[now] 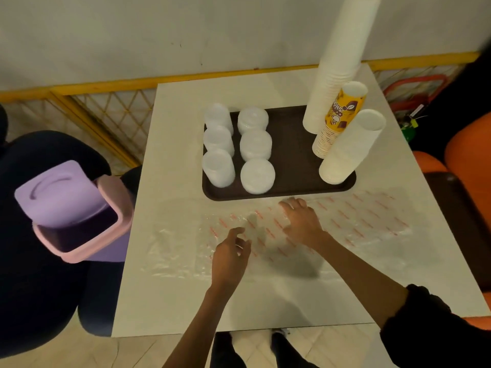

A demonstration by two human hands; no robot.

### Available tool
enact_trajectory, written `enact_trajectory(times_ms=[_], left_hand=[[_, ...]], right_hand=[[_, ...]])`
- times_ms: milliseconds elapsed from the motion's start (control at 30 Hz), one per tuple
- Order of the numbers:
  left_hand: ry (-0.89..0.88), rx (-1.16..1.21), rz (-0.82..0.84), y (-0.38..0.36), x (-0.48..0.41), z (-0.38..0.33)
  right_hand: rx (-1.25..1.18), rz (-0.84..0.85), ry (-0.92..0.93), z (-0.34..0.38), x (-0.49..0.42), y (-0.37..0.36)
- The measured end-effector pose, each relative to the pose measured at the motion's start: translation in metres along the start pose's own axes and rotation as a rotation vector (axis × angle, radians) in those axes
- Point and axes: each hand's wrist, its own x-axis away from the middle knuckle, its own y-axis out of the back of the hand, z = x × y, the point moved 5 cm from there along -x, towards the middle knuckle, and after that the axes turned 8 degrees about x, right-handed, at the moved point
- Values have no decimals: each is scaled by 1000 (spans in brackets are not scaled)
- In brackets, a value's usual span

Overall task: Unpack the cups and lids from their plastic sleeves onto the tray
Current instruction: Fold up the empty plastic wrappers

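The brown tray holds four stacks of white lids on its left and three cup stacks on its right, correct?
Not four: the head view shows six stacks of white lids on the left of the brown tray, two rows of three. The three cup stacks are right.

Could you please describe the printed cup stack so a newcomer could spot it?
Find the dark tray on the white table. At its right end stand three cup stacks; the printed cup stack is the middle one, yellow with pictures, unlike its plain white neighbours.
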Motion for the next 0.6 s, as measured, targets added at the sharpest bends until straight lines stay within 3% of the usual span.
enact_trajectory(times_ms=[433,600], left_hand=[[40,-39,-37,10,7,1],[6,-34,-75,12,9,-2]], right_hand=[[22,-181,119,-3,-12,26],[-250,-150,141,-9,-7,40]])
